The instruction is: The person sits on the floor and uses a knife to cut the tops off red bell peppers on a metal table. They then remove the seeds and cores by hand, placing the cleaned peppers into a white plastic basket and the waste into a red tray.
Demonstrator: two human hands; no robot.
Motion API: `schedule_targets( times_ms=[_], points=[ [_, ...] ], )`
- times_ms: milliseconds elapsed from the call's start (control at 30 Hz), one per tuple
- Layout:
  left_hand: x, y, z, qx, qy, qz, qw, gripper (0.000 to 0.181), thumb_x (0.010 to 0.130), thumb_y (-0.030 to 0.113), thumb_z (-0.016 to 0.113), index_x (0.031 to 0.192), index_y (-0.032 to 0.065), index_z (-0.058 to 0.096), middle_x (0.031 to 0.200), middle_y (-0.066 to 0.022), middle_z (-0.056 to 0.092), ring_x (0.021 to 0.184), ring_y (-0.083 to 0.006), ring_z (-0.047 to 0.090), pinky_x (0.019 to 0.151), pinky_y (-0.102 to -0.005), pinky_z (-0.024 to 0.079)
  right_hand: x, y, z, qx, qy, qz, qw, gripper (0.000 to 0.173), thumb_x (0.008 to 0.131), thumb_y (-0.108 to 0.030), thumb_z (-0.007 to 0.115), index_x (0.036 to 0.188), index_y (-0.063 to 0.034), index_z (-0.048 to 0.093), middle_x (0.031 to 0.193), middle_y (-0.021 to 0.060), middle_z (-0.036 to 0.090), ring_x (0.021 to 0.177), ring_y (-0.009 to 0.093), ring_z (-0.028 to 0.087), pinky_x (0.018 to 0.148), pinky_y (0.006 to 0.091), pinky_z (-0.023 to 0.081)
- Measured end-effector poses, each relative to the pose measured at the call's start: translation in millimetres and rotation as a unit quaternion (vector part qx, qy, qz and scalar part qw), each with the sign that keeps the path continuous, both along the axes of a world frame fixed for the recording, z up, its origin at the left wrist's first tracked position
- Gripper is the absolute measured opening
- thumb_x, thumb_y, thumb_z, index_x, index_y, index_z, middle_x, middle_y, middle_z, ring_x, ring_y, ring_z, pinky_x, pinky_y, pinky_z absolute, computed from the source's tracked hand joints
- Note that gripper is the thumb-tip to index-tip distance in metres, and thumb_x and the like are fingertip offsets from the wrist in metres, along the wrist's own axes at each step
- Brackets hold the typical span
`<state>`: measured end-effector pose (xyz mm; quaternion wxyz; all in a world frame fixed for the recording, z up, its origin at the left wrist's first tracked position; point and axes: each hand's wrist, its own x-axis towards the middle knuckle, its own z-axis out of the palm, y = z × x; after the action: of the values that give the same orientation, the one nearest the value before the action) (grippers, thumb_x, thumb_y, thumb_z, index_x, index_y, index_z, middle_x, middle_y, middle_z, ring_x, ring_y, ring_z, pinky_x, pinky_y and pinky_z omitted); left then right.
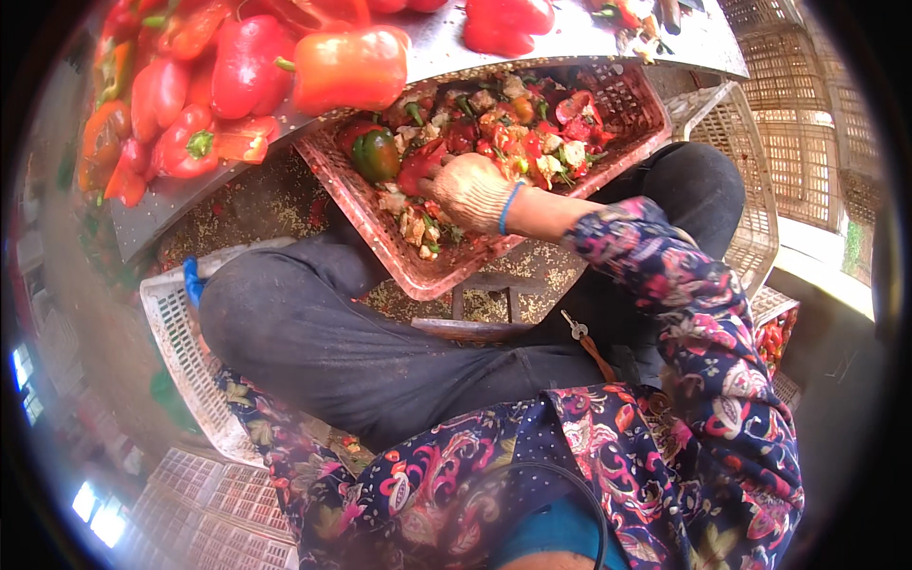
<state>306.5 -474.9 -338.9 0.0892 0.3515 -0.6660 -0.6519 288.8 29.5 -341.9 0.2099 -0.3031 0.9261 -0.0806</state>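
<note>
My right hand (470,191), in a beige knitted glove with a blue cuff, reaches into a red plastic crate (420,283) between my knees. Its curled fingers close on a red bell pepper piece (422,165); the fingertips are partly hidden. Around it lie pepper cores, stems, seeds and torn red flesh. A green and dark red bell pepper (375,154) rests just left of that hand. My left arm hangs beside my left knee, where a blue patch (192,282), perhaps a glove, shows; most of that hand is hidden behind the knee.
A metal table (434,39) overhangs the crate, bearing a heap of red bell peppers (249,68). A dark tool handle (670,16) lies at its right. White plastic crates (182,356) flank my legs, and wicker-like baskets (787,128) stand right. Seeds litter the floor (281,206).
</note>
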Motion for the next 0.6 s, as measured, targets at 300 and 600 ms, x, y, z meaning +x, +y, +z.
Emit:
schedule_targets(
  times_ms=[300,600],
  points=[
    [-37.7,194.4,171.5,-0.086,0.190,-0.330,0.921,0.063,0.100,0.038,0.039,0.142,-0.0081,0.032,0.143,-0.0258,0.040,0.133,-0.0371,0.042,0.113,-0.0479,0.029,-26.6,-32.1,-91.8,0.109,0.016,-0.035,0.993,0.024,0.073,-0.020,0.067,0.095,-0.0136,0.073,0.094,0.0111,0.070,0.091,0.030,0.065,0.069,0.0399,0.054],
    [-35.4,288.0,112.2,0.131,0.119,-0.323,0.930,0.051,0.102,0.034,0.038,0.136,-0.0031,0.043,0.130,-0.0218,0.054,0.122,-0.0326,0.054,0.106,-0.0460,0.040,-29.5,64.8,16.3,-0.334,-0.270,-0.331,0.840,0.023,0.082,-0.018,0.062,0.088,0.0047,0.063,0.069,0.0077,0.061,0.057,0.015,0.062,0.049,0.0288,0.051]
  ],
)
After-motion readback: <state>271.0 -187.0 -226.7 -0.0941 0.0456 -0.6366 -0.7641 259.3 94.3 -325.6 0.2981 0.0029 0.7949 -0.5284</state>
